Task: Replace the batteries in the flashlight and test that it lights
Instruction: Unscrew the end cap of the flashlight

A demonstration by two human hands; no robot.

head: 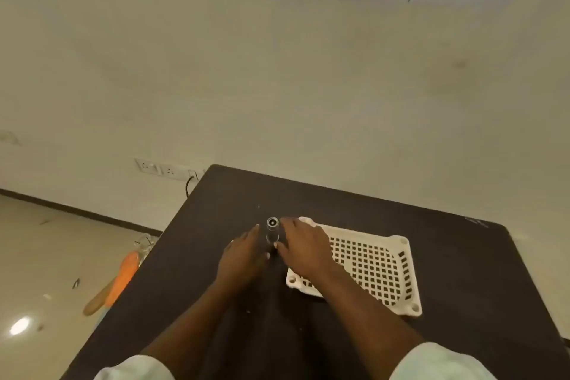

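A small dark flashlight [272,229] stands or lies between my two hands on the dark table [401,225], its round lens end facing up toward the camera. My left hand [243,256] lies just left of the flashlight, fingers stretched toward it. My right hand [303,245] is just right of it, fingers spread, thumb close to the flashlight's body. Whether either hand actually touches or grips the flashlight is unclear. No loose batteries are visible.
A white perforated plastic tray [376,262] sits on the table right of the flashlight, partly under my right wrist. On the floor to the left lie an orange-handled tool [121,279] and a wall socket strip [160,168] with a cable.
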